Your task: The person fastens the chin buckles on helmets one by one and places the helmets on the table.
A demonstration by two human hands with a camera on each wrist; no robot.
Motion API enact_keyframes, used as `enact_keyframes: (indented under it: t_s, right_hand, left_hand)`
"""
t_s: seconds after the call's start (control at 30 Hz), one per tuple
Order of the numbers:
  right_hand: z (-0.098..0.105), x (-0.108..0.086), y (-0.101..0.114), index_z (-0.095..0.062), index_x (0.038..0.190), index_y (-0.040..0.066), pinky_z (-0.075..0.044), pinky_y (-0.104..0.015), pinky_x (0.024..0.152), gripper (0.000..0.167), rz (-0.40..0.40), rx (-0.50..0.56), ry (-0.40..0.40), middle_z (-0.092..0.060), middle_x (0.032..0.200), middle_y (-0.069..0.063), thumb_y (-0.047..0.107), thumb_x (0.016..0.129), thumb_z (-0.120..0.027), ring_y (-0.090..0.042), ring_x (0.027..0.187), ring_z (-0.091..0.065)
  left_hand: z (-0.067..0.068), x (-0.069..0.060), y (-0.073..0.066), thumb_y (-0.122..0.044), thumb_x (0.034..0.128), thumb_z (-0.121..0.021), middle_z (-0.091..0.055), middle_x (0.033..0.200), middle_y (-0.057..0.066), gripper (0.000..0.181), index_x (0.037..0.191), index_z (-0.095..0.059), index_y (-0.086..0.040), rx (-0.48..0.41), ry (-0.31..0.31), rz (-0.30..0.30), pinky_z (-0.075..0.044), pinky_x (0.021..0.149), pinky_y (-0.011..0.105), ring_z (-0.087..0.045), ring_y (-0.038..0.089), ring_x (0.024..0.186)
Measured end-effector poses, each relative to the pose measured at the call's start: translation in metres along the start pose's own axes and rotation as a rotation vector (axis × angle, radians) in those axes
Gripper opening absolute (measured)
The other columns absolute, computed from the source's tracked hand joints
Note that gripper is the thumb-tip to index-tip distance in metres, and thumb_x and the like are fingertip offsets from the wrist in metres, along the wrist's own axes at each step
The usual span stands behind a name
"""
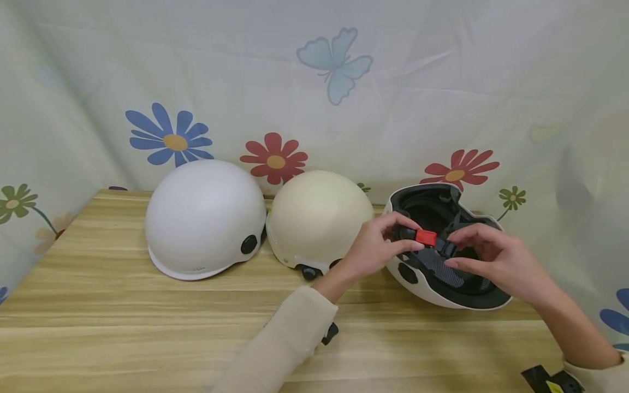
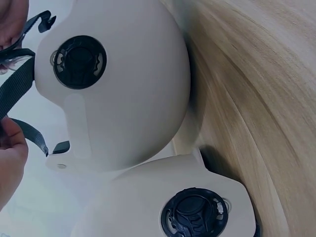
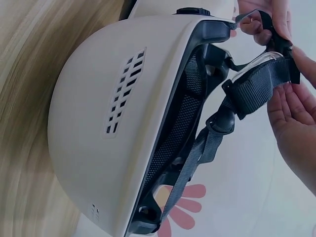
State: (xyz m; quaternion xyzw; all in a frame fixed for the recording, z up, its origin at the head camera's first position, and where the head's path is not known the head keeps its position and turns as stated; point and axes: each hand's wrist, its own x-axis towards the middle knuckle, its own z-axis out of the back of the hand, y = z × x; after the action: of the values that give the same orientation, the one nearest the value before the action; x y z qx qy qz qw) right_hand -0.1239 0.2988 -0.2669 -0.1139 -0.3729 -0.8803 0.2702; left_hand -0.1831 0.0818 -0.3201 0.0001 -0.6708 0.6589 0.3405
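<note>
An upturned white helmet (image 1: 425, 289) lies at the right of the table, its black lining facing up. Over its opening is a chin strap buckle with a red part (image 1: 425, 238). My left hand (image 1: 375, 243) pinches the buckle at the red part between thumb and fingers. On the other side, my right hand (image 1: 498, 262) holds the black strap end (image 1: 445, 247) close against the red part. In the right wrist view, the padded chin strap (image 3: 252, 91) rises from the helmet to both hands. How far the buckle halves are joined cannot be made out.
A cream helmet (image 1: 319, 218) stands dome up beside the upturned one, partly behind my left hand. Further left sits a larger white helmet (image 1: 201, 213). All are on a wooden table (image 1: 123, 327), with a flowered curtain (image 1: 236, 71) behind.
</note>
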Motion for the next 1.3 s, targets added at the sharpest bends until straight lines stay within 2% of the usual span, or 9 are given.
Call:
enact_keyframes:
  t_s: [0.13,0.23,0.47,0.6,0.77,0.87,1.07,1.17,1.3]
  right_hand:
    - [-0.0001,0.0006,0.0016,-0.06,0.103,-0.002,-0.047,-0.012,0.065,0.04,0.0,-0.022,-0.012,-0.059,0.095,0.005,-0.015,0.067,-0.072,-0.005,0.081,-0.059]
    - [0.0003,0.0005,0.0019,-0.06,0.104,-0.003,-0.047,-0.012,0.066,0.038,-0.011,-0.021,-0.012,-0.059,0.094,0.005,-0.014,0.069,-0.071,-0.003,0.082,-0.06]
    - [0.0006,0.0004,0.0017,-0.06,0.103,-0.006,-0.049,-0.014,0.066,0.035,0.001,0.016,-0.034,-0.06,0.094,0.004,-0.017,0.07,-0.068,-0.003,0.083,-0.061]
    - [0.0015,0.0001,0.0019,-0.06,0.103,-0.007,-0.049,-0.014,0.065,0.035,0.005,0.021,-0.047,-0.06,0.094,0.004,-0.018,0.07,-0.067,-0.003,0.083,-0.062]
    - [0.0026,0.0005,0.0031,-0.06,0.104,-0.006,-0.049,-0.014,0.064,0.034,-0.007,0.004,-0.049,-0.06,0.095,0.006,-0.016,0.072,-0.067,-0.002,0.083,-0.061]
    - [0.0031,0.0011,0.0037,-0.06,0.104,-0.005,-0.049,-0.014,0.063,0.033,-0.015,-0.01,-0.046,-0.06,0.095,0.007,-0.014,0.073,-0.067,-0.001,0.082,-0.061]
    - [0.0036,0.0,0.0033,-0.062,0.105,-0.001,-0.049,-0.015,0.06,0.032,-0.064,-0.061,-0.037,-0.061,0.091,0.007,-0.008,0.075,-0.069,-0.002,0.077,-0.061]
    - [0.0029,-0.0006,0.0023,-0.062,0.105,0.0,-0.049,-0.015,0.06,0.031,-0.072,-0.074,-0.038,-0.06,0.09,0.007,-0.007,0.075,-0.069,-0.003,0.076,-0.061]
    - [0.0016,0.0,0.0013,-0.061,0.104,-0.001,-0.049,-0.015,0.06,0.031,-0.046,-0.047,-0.04,-0.061,0.091,0.006,-0.01,0.075,-0.068,-0.003,0.076,-0.061]
  left_hand:
    - [0.0002,0.0004,-0.0006,-0.008,0.0766,-0.073,-0.058,0.093,0.001,0.026,0.1,-0.062,-0.005,-0.015,-0.019,-0.001,-0.051,0.066,0.023,-0.055,0.01,0.072]
    - [-0.0002,0.0009,-0.0003,-0.008,0.0745,-0.075,-0.06,0.093,-0.001,0.026,0.098,-0.063,-0.006,0.006,-0.034,-0.015,-0.05,0.065,0.021,-0.054,0.009,0.07]
    - [-0.0017,0.0015,0.0011,-0.009,0.0745,-0.075,-0.063,0.097,0.005,0.026,0.098,-0.063,-0.005,0.065,-0.052,-0.099,-0.049,0.063,0.02,-0.053,0.007,0.068]
    - [-0.0026,0.0026,0.002,-0.012,0.0755,-0.075,-0.063,0.095,0.006,0.027,0.099,-0.065,-0.004,0.139,-0.076,-0.151,-0.048,0.065,0.017,-0.054,0.006,0.071]
    - [-0.0017,0.0043,0.0019,-0.016,0.0758,-0.075,-0.063,0.096,0.003,0.028,0.101,-0.066,-0.006,0.255,-0.077,-0.192,-0.047,0.07,0.02,-0.049,0.009,0.084]
    - [0.0002,0.0042,-0.0003,-0.016,0.0761,-0.075,-0.062,0.099,0.004,0.029,0.102,-0.066,-0.006,0.269,-0.051,-0.187,-0.046,0.075,0.021,-0.047,0.01,0.088]
    - [0.003,0.0024,-0.0033,-0.009,0.0759,-0.074,-0.062,0.102,0.007,0.031,0.104,-0.064,-0.003,0.207,-0.002,-0.159,-0.048,0.078,0.023,-0.051,0.01,0.089]
    - [0.0027,0.0018,-0.0029,-0.01,0.0774,-0.073,-0.062,0.1,0.006,0.029,0.104,-0.064,-0.003,0.211,-0.004,-0.143,-0.049,0.075,0.027,-0.052,0.01,0.085]
    - [0.0019,0.0013,-0.0019,-0.012,0.0782,-0.072,-0.063,0.098,0.006,0.027,0.103,-0.064,-0.004,0.208,-0.017,-0.132,-0.049,0.072,0.026,-0.052,0.009,0.081]
